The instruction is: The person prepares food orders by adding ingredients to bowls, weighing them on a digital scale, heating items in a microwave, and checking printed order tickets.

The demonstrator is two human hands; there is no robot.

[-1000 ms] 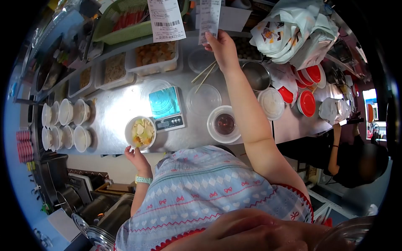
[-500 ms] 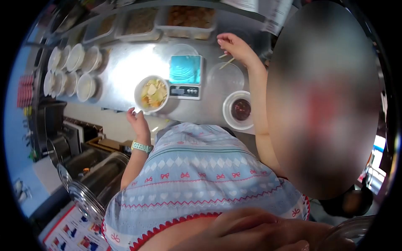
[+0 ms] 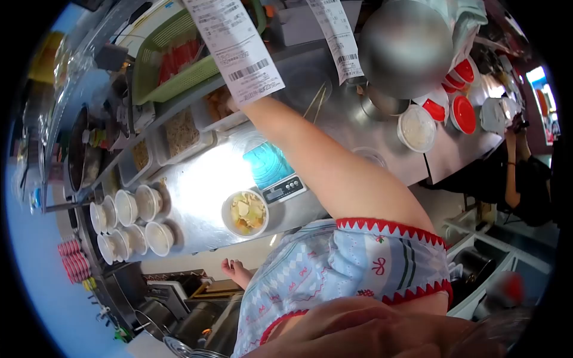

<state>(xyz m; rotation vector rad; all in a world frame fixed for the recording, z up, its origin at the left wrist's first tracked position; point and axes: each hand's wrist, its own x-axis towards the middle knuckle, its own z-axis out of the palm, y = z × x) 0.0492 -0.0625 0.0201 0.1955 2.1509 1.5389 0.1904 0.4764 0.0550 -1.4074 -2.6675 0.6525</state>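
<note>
My right arm stretches across the counter to the food tub (image 3: 219, 123) at the back. My right hand (image 3: 243, 110) is mostly behind a hanging printed receipt (image 3: 248, 56), so its fingers and anything in them are hidden. Below the counter's front edge, my left hand (image 3: 237, 272) hangs with loosely bent fingers, holding nothing. Nearest to it on the counter is a white bowl (image 3: 245, 213) of mixed pale and yellow food pieces. A digital scale (image 3: 284, 189) with a shiny blue-reflecting plate stands beside the bowl, partly under my forearm.
Several white tubs (image 3: 159, 238) stand at the left. Two more food containers (image 3: 182, 134) line the back, below a green basket (image 3: 173, 59). Chopsticks (image 3: 315, 102) lie beyond my arm. At right are a metal pot (image 3: 382, 101), red bowls (image 3: 463, 114) and a person in black (image 3: 531, 185).
My right hand has moved from near the chopsticks leftward to the back tub. My left hand has lowered away from the bowl. The view has turned, showing more of the right side.
</note>
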